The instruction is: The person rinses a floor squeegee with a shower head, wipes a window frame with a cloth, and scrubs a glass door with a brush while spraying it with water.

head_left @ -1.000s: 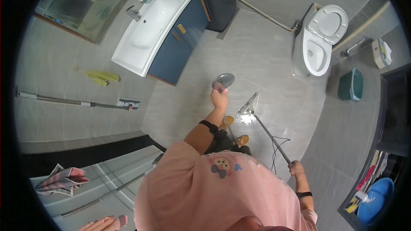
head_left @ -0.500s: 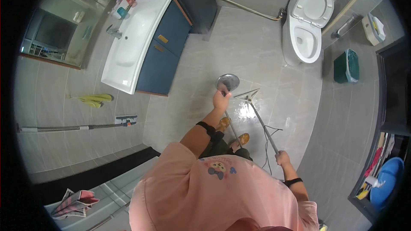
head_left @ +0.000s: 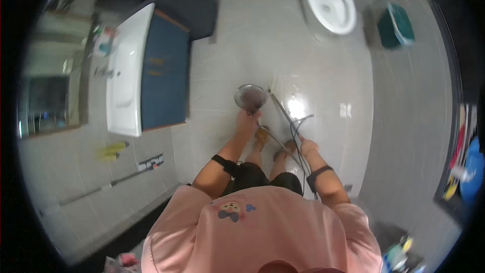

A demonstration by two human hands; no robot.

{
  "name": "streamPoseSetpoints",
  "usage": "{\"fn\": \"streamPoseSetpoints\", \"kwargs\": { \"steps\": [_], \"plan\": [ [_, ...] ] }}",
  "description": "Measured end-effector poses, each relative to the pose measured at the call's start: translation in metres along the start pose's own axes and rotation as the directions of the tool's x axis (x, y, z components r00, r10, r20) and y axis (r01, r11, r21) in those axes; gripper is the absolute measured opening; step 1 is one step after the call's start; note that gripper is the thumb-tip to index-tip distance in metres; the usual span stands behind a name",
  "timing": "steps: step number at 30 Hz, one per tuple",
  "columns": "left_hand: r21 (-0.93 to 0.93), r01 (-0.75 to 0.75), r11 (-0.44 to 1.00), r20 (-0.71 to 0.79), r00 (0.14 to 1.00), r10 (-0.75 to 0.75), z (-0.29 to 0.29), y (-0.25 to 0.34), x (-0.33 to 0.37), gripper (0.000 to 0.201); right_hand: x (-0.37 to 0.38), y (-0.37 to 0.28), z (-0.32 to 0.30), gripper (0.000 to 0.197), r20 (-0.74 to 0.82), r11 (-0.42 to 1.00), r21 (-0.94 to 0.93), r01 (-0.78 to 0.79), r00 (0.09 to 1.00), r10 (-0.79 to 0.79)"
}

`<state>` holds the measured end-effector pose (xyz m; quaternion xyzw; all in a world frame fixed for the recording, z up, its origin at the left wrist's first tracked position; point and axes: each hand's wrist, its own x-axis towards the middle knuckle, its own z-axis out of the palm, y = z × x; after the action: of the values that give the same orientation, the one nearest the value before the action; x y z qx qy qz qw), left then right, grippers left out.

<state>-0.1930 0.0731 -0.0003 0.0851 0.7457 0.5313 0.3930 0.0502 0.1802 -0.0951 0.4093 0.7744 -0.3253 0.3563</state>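
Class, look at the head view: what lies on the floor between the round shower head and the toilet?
Only bare grey floor tiles separate the shower head from the toilet.

My left hand is closed around the handle of the round shower head, so the handle itself is hidden under my fingers. My right hand covers the stretch of hose it grips, and I cannot tell where that hose ends below my wrist. My feet are mostly blurred. The bottles on the sink are too smeared to make out.
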Motion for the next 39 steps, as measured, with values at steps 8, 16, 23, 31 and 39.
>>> {"fn": "streamPoseSetpoints", "kwargs": {
  "steps": [8, 16, 23, 31, 39],
  "plan": [
    [0.146, 0.039, 0.988, 0.28, 0.957, -0.079, 0.043, -0.001, -0.033, 0.017, -0.108, 0.184, 0.068, 0.039, 0.149, 0.877, 0.186, -0.444, 0.895, 0.421],
    [0.283, -0.065, 0.957, 0.472, 0.878, -0.08, 0.091, 0.021, -0.032, 0.019, -0.289, 0.326, 0.114, 0.047, 0.201, 0.697, -0.072, -0.714, 0.674, 0.711],
    [0.288, -0.098, 0.952, 0.561, 0.824, -0.085, 0.137, 0.055, 0.004, 0.019, -0.243, 0.278, 0.015, 0.04, 0.044, 0.802, 0.137, -0.582, 0.812, 0.582],
    [0.44, -0.13, 0.889, 0.652, 0.727, -0.216, 0.198, 0.105, 0.053, 0.028, 0.017, 0.159, -0.092, 0.039, -0.075, 0.838, 0.41, -0.36, 0.902, 0.425],
    [0.451, -0.106, 0.886, 0.739, 0.601, -0.305, 0.227, 0.128, 0.123, 0.037, 0.085, 0.169, -0.109, 0.029, 0.033, 0.746, 0.448, -0.493, 0.843, 0.537]
  ]
}}
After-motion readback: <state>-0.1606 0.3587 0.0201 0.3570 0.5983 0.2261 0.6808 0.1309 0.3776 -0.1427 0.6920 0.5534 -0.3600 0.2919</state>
